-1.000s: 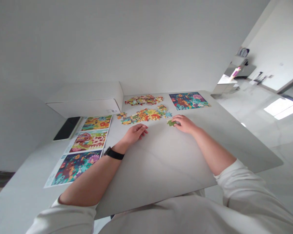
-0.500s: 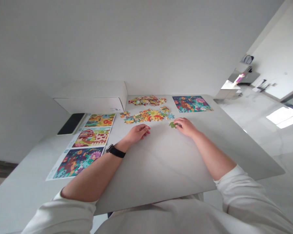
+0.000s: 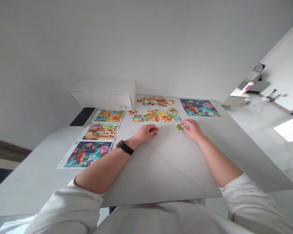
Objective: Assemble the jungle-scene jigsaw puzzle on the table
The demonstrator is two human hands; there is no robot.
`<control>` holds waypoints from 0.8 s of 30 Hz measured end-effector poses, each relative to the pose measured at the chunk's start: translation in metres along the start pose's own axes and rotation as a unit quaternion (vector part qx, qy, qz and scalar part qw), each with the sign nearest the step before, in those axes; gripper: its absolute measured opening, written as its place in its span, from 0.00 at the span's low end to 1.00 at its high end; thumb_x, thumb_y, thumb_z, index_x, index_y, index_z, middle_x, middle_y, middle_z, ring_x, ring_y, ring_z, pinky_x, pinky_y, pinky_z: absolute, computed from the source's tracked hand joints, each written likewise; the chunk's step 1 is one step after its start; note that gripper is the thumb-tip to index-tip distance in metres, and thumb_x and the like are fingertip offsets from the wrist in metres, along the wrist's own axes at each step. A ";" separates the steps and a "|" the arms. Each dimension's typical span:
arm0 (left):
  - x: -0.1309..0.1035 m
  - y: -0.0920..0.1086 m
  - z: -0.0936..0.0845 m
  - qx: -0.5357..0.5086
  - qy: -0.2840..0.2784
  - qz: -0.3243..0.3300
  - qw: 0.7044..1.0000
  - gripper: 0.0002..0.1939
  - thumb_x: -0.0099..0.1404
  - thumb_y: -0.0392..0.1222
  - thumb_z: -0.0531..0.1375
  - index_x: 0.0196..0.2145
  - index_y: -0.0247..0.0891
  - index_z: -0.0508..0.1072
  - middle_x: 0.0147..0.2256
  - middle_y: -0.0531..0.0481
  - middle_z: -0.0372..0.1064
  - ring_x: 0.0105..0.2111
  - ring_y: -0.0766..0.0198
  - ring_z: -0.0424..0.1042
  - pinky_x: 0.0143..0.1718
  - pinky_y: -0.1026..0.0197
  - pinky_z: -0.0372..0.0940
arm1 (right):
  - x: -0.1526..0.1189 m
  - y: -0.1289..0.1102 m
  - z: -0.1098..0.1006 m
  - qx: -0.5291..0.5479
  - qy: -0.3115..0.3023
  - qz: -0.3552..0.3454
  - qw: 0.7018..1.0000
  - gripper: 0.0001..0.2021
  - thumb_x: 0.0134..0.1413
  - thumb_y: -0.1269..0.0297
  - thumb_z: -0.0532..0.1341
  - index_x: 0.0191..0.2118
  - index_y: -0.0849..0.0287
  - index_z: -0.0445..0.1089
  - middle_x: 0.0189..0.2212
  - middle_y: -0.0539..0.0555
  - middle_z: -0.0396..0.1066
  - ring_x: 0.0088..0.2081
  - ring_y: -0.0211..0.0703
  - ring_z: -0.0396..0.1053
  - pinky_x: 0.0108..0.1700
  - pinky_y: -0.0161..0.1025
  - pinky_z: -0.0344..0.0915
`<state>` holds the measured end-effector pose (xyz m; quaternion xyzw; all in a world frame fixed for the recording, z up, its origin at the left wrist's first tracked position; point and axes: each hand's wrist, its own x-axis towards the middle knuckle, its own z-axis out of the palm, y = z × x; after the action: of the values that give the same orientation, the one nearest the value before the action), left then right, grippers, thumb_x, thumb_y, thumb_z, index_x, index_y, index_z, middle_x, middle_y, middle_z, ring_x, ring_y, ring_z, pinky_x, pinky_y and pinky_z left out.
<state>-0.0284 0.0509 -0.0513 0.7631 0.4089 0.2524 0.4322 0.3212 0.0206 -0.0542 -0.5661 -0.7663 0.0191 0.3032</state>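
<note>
Between the fingertips of my right hand [image 3: 192,129] is a green jigsaw puzzle piece [image 3: 179,126], low over the white table or touching it; I cannot tell which. My left hand [image 3: 146,133] rests on the table with its fingers curled in, and no object shows in it. Just beyond both hands lies a loose spread of yellow, orange and blue puzzle pieces [image 3: 156,115]. Behind that is a second heap of mostly red and cream pieces [image 3: 155,101].
A finished-looking dark blue picture [image 3: 199,107] lies at the back right. On the left is a sheet with three printed pictures [image 3: 101,131], beside a dark-screened phone [image 3: 83,117]. A white box [image 3: 102,94] stands against the wall. The table [image 3: 166,172] ends close to my body.
My view has turned a little, so the whole scene sits further right. Both hands keep nearly the same places on the table, and the green piece stays in my right fingertips.
</note>
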 end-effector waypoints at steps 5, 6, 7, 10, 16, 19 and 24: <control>-0.004 0.010 0.000 0.036 0.003 -0.008 0.999 0.22 0.70 0.60 0.58 0.31 0.40 0.78 0.24 0.50 0.75 0.26 0.61 0.71 0.30 0.60 0.62 | 0.008 -0.011 0.003 0.013 0.007 -0.006 1.000 0.10 0.65 0.62 0.61 0.46 0.53 0.80 0.46 0.59 0.82 0.50 0.55 0.78 0.58 0.52 0.72; -0.004 0.011 0.000 0.041 0.003 -0.010 0.999 0.24 0.71 0.61 0.57 0.29 0.40 0.77 0.23 0.50 0.73 0.25 0.62 0.70 0.30 0.60 0.61 | 0.011 -0.013 0.004 0.011 0.003 -0.007 1.000 0.11 0.65 0.63 0.61 0.46 0.53 0.81 0.45 0.59 0.82 0.50 0.55 0.78 0.58 0.52 0.73; -0.004 0.011 0.000 0.046 0.002 -0.009 0.999 0.25 0.71 0.61 0.56 0.29 0.40 0.78 0.21 0.51 0.71 0.24 0.62 0.69 0.29 0.60 0.61 | 0.015 -0.013 0.005 0.005 -0.003 -0.005 1.000 0.11 0.64 0.63 0.61 0.46 0.53 0.81 0.45 0.58 0.82 0.50 0.55 0.78 0.58 0.52 0.73; -0.005 0.010 -0.001 0.056 0.001 -0.002 0.998 0.22 0.72 0.56 0.55 0.34 0.40 0.81 0.21 0.52 0.70 0.24 0.62 0.69 0.30 0.61 0.61 | 0.035 -0.011 0.008 -0.027 -0.016 0.031 0.999 0.11 0.64 0.64 0.62 0.46 0.54 0.81 0.46 0.58 0.83 0.48 0.53 0.79 0.57 0.50 0.73; -0.003 0.008 -0.002 0.054 0.006 0.006 0.999 0.19 0.72 0.53 0.56 0.46 0.39 0.81 0.24 0.53 0.73 0.24 0.63 0.68 0.29 0.62 0.60 | 0.096 0.004 0.009 -0.105 -0.056 0.204 0.972 0.14 0.66 0.63 0.62 0.52 0.58 0.80 0.48 0.60 0.84 0.51 0.53 0.80 0.55 0.45 0.73; -0.003 0.008 -0.002 0.049 0.000 -0.002 0.999 0.18 0.71 0.52 0.56 0.47 0.40 0.80 0.24 0.53 0.74 0.23 0.63 0.67 0.28 0.62 0.59 | 0.124 0.006 0.018 -0.131 -0.071 0.232 0.961 0.16 0.68 0.59 0.62 0.54 0.60 0.79 0.52 0.64 0.82 0.55 0.55 0.79 0.57 0.45 0.72; -0.004 0.007 -0.003 0.027 -0.014 -0.014 0.999 0.19 0.71 0.52 0.57 0.49 0.40 0.80 0.25 0.53 0.75 0.23 0.64 0.68 0.28 0.62 0.60 | 0.152 0.002 0.045 -0.156 -0.103 0.220 0.957 0.18 0.57 0.53 0.71 0.50 0.56 0.81 0.47 0.62 0.84 0.51 0.57 0.81 0.52 0.44 0.74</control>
<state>-0.0297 0.0465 -0.0436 0.7722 0.4200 0.2246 0.4205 0.2741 0.1692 -0.0240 -0.7562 -0.6429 0.0238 0.1193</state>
